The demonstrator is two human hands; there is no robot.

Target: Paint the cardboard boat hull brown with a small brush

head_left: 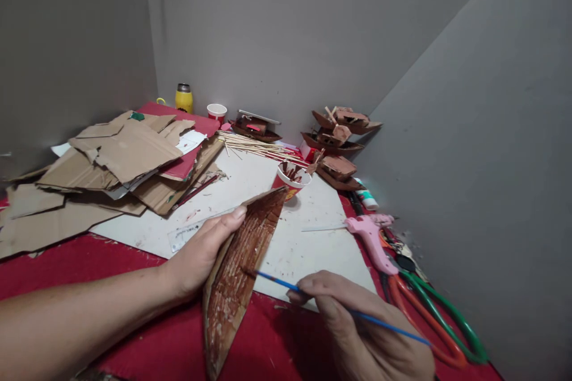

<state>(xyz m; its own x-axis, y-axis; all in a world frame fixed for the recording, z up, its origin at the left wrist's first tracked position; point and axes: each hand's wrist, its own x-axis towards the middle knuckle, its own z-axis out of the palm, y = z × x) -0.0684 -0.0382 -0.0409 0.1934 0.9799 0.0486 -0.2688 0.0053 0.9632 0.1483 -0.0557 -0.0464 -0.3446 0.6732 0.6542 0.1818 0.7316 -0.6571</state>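
Observation:
My left hand (203,250) grips a long cardboard boat hull (241,268) by its left edge, thumb on the rim. The hull is partly coated in brown paint and points away from me. My right hand (357,327) pinches a thin blue paintbrush (313,294), whose tip touches the hull's painted side near the middle. A red-and-white paper cup (292,180) with brown paint stands just beyond the hull's far tip, on a white sheet (295,238).
Cardboard scraps (111,161) pile at the left. Wooden skewers (254,146), finished brown boats (339,143), a pink glue gun (370,238), scissors (429,303), a glue stick (366,196), a yellow flask (183,98) and a ruler (187,232) lie on the red table between grey walls.

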